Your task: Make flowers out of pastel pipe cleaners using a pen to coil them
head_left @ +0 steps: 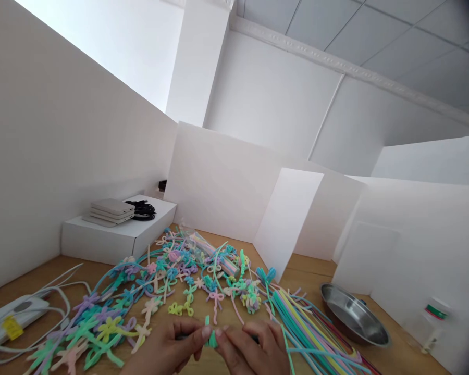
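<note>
My left hand (168, 348) and my right hand (250, 350) meet at the bottom middle, pinching a small green pipe cleaner piece (210, 333) between their fingertips. Much of that piece is hidden by my fingers. Just beyond my hands lies a spread of pastel pipe cleaner bows and flowers (160, 297), in green, lilac, pink, yellow and blue. To the right of my right hand runs a bundle of straight pipe cleaners (308, 329).
A steel bowl (354, 315) sits on the wooden table (312, 268) at right, beside a blurred plastic bottle (426, 325). At left are a white power strip (17, 317) with white cables and a white box (113, 237) holding grey flat devices (111, 209). White boards stand behind.
</note>
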`<state>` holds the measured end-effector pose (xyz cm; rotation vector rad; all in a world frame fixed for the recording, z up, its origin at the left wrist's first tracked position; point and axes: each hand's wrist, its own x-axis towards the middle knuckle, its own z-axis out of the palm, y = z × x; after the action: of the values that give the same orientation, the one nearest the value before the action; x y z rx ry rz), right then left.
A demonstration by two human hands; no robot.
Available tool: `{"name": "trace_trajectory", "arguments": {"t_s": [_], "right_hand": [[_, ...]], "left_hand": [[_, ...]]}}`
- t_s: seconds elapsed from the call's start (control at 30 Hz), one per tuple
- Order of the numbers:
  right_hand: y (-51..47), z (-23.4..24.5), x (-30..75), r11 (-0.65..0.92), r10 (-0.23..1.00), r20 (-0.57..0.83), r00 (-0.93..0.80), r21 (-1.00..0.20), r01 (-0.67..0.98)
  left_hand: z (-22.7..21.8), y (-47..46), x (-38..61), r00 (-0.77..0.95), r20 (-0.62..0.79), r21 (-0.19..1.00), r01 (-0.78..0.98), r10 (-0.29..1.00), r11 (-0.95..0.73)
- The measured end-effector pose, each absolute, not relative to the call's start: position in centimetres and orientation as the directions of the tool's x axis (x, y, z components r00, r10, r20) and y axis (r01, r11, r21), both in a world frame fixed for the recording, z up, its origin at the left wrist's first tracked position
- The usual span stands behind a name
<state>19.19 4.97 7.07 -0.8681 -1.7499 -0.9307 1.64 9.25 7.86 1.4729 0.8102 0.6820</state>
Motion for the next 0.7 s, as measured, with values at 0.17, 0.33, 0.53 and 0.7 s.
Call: {"name": "trace_trajectory", "arguments": {"t_s": [0.17, 0.33, 0.53, 0.7], "right_hand": [[5.5, 6.8, 18.7, 0.424, 0.056, 0.939, -0.34, 0.286, 0.859], [5.6, 6.2, 18.3, 0.4, 0.037, 0.961, -0.273, 0.236, 0.886], [5.3, 6.1, 18.0, 0.418, 0.054, 0.953, -0.297, 0.248, 0.874], [5.0, 6.2, 17.4, 0.448, 0.082, 0.967, -0.241, 0.18, 0.876]], "left_hand": [[8.1, 8.9, 1.9, 0.55, -0.037, 0.998, 0.067, 0.834, 0.0], [7.6, 9.0, 2.0, 0.5, -0.054, 0.999, 0.03, 0.864, 0.045], [7.3, 9.0, 2.4, 0.523, -0.127, 0.991, 0.042, 0.843, 0.124], [7.0, 8.9, 2.5, 0.536, -0.176, 0.982, 0.035, 0.826, 0.186]]}}
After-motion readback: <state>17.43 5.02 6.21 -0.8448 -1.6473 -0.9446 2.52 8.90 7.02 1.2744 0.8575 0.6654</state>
